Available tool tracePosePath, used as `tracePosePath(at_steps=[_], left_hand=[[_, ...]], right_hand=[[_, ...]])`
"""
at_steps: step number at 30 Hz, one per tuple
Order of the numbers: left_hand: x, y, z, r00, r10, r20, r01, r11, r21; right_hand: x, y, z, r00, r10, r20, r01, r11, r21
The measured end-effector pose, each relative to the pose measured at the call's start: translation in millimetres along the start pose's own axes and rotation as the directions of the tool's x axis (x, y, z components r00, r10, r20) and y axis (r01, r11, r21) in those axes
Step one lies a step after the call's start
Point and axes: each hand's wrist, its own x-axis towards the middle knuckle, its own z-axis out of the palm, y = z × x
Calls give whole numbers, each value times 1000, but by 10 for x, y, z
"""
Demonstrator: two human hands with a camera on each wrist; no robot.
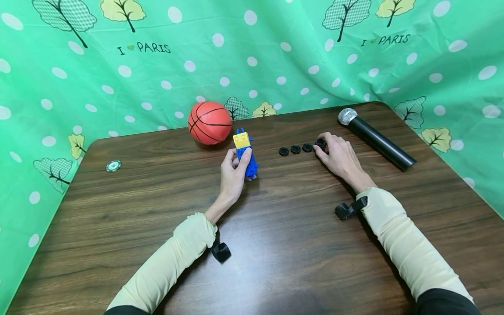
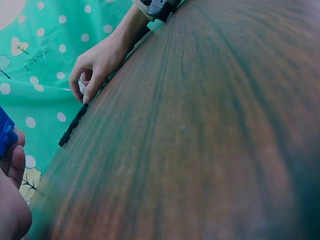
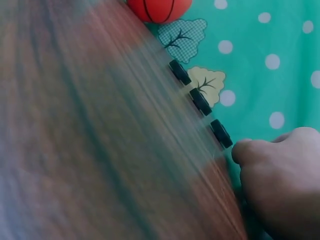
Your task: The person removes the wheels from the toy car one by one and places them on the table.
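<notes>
My left hand grips a toy block build, yellow at its far end and blue along the body, with small blue pegs sticking out at the side. Its blue part shows at the edge of the left wrist view. Farther right, my right hand pinches a small black toy wheel between thumb and fingers, low over the table. Three more black wheels lie in a row to the left of it. In the right wrist view the back of the hand hides the pinched wheel.
A red ball with black lines sits at the back edge, behind the left hand. A microphone lies slanted beyond the right hand. At the far left is a green-and-white chip. A green curtain hangs behind the brown table.
</notes>
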Motion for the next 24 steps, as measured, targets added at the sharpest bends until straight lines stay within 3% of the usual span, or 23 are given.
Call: tracePosePath(at_steps=[5, 24], left_hand=[[4, 8, -2, 1000, -7, 8, 7, 1000, 7], [-7, -9, 7, 1000, -5, 13, 5, 1000, 14]], right_hand=[[9, 30, 11, 1000, -28, -6, 28, 1000, -11], [4, 72, -15, 995, 31, 94, -38, 997, 68]])
